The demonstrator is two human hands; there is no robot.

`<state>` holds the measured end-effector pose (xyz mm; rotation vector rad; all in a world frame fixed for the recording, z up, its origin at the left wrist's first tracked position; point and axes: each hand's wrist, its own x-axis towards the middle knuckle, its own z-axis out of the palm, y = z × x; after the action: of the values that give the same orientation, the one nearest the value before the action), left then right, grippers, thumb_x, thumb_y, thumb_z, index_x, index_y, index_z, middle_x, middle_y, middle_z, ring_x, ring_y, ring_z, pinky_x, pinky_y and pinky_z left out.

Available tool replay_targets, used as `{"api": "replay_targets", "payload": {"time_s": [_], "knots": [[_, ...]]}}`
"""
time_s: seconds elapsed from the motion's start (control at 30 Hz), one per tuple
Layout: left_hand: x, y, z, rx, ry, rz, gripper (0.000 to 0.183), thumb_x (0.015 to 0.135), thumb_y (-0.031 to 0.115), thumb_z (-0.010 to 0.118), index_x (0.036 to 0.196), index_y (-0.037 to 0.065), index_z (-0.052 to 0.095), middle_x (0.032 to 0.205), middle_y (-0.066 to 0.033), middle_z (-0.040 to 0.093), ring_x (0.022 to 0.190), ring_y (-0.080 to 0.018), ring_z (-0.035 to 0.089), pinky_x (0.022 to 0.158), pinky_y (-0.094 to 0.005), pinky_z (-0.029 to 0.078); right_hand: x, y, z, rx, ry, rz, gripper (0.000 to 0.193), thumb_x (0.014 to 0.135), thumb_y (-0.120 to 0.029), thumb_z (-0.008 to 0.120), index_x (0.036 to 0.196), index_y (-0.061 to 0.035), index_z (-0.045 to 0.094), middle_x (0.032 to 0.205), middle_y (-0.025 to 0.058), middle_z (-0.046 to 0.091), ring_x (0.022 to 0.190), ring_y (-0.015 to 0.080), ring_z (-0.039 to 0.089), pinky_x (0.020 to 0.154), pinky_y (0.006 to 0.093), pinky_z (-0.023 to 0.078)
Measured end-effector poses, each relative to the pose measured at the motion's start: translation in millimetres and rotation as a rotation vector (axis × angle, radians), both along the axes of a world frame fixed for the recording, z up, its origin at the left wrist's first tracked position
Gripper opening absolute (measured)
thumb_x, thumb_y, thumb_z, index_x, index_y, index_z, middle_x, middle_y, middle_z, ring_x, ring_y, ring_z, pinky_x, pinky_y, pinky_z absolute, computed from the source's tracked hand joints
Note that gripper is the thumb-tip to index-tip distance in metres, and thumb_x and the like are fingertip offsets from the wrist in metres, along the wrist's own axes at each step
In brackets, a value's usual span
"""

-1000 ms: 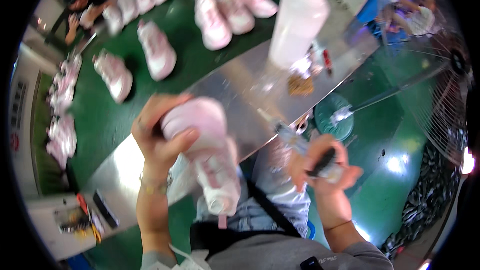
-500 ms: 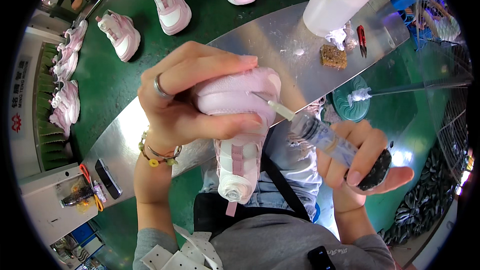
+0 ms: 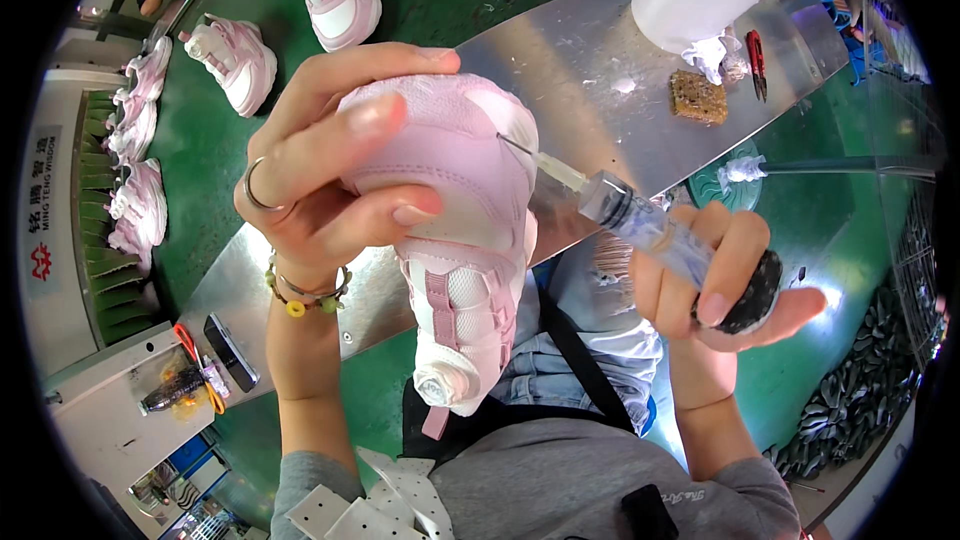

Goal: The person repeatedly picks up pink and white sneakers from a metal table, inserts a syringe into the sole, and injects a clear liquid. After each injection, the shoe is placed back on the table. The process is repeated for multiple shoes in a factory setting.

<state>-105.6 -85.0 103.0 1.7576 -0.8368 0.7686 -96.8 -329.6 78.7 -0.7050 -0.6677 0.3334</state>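
A pink and white sneaker point(image 3: 440, 175) is held up in the middle, its toe pointing away from me and its heel end toward my body. My left hand point(image 3: 320, 160) grips it from the left side, fingers and thumb around the toe part. My right hand point(image 3: 715, 270) is closed around a clear syringe point(image 3: 650, 230) with a black, rough-looking end. The syringe's thin needle tip touches, or is very close to, the right side of the sneaker near the toe. Whether any liquid comes out cannot be made out.
A metal plate point(image 3: 560, 50) bears a white plastic bottle point(image 3: 700, 0), a brown sponge block point(image 3: 698, 97), crumpled white tissue and red thread snips point(image 3: 756, 65). More sneakers point(image 3: 232, 62) stand on the green surface. A phone point(image 3: 231, 352) and orange-handled scissors point(image 3: 213, 395) lie at lower left.
The sneaker has been turned and brought slightly left and closer, showing more of its side. My left fingers have shifted on it. The syringe tip has moved left and upward with the shoe.
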Motion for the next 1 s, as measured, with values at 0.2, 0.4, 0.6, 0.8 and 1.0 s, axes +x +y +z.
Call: {"api": "replay_targets", "payload": {"time_s": [0.2,0.4,0.6,0.8,1.0], "knots": [[6.2,15.5,-8.4,0.036,-0.002,0.048,0.039,0.069,0.022,0.074,0.097,0.002,0.057,0.098,-0.0288,0.058,0.087,-0.0335,0.062,0.069,-0.034,0.051,-9.9,-3.8,-19.2,-0.066,0.023,-0.042,0.059,0.083,-0.065,0.038,0.076,-0.008,0.055,0.042,0.0042,0.049,0.032,0.0133,0.041,0.036,0.0241,0.035],[2.9,17.1,-20.6,-0.172,0.136,0.219,0.046,0.077,0.026,0.069,0.105,0.006,0.037,0.103,-0.0312,0.057,0.09,-0.0289,0.061,0.073,-0.0315,0.05,-34.9,-0.8,-55.8,0.035,0.216,0.027,0.053,0.089,-0.046,0.044,0.077,0.0042,0.054,0.061,0.0108,0.052,0.041,0.0152,0.044,0.037,0.027,0.033],[1.4,24.7,-28.8,-0.324,0.246,0.281,0.055,0.078,0.026,0.068,0.112,0.011,0.027,0.106,-0.0304,0.055,0.096,-0.0261,0.058,0.083,-0.0316,0.046,-52.2,-1.7,-73.1,-0.065,0.308,0.056,0.054,0.09,-0.046,0.042,0.08,0.0048,0.056,0.068,0.0132,0.056,0.043,0.0134,0.045,0.038,0.0245,0.033],[-1.2,43.1,-40.1,-0.391,0.346,0.4,0.045,0.083,0.02,0.061,0.113,0.009,0.031,0.11,-0.0226,0.055,0.096,-0.0202,0.054,0.085,-0.0293,0.042,-63.2,-18.2,-83.4,-0.202,0.273,0.072,0.054,0.092,-0.045,0.038,0.081,0.0049,0.055,0.068,0.011,0.057,0.044,0.0102,0.046,0.038,0.0226,0.032],[-7.6,56.8,-53.8,-0.421,0.367,0.577,0.035,0.086,0.018,0.058,0.11,0.003,0.038,0.095,-0.0071,0.056,0.083,-0.0095,0.049,0.077,-0.0244,0.04,-72.0,-28.6,-87.8,-0.269,0.26,0.084,0.05,0.094,-0.041,0.036,0.082,0.0039,0.055,0.067,0.0081,0.056,0.043,0.0082,0.044,0.039,0.0212,0.031]]}}
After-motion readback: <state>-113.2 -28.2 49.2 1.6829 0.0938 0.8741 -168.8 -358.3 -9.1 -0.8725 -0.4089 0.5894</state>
